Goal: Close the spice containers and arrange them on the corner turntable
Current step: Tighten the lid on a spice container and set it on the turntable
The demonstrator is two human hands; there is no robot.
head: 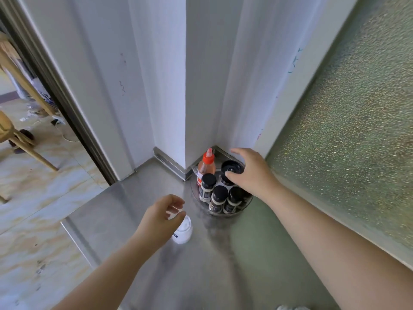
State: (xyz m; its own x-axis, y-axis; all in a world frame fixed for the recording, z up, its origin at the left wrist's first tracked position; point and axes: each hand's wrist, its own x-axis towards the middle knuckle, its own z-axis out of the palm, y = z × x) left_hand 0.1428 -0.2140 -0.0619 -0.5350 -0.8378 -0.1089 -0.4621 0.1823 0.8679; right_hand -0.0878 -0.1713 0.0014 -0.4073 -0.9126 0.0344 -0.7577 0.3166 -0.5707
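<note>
Nearest to me, my left hand (162,214) hangs over the steel bench (223,265), its fingers (176,217) curled loosely around what looks like a small white lid (173,213). The piece is mostly covered by the fingertips, so I cannot tell how firmly it is held. Just below and beside those fingers stands a white container (182,230), blurred, its top facing up at me; the lid sits above its near-left rim, not seated on it.

Further in, the clear turntable (223,212) sits in the corner of the bench, against the white walls. On it I see three black-capped spice jars (218,196) in front, upright and touching one another, their labels too small to read. Behind them stands a wider black-lidded jar (232,169). My right hand (250,173) rests on that jar from the right, thumb on the near edge of the lid and fingers spread open over the far side; the palm hides the jar's right flank and part of the turntable rim, and I cannot tell whether the far fingers touch it.

At the back left of the turntable stands an orange-capped bottle (206,167), close to the wall corner.
</note>
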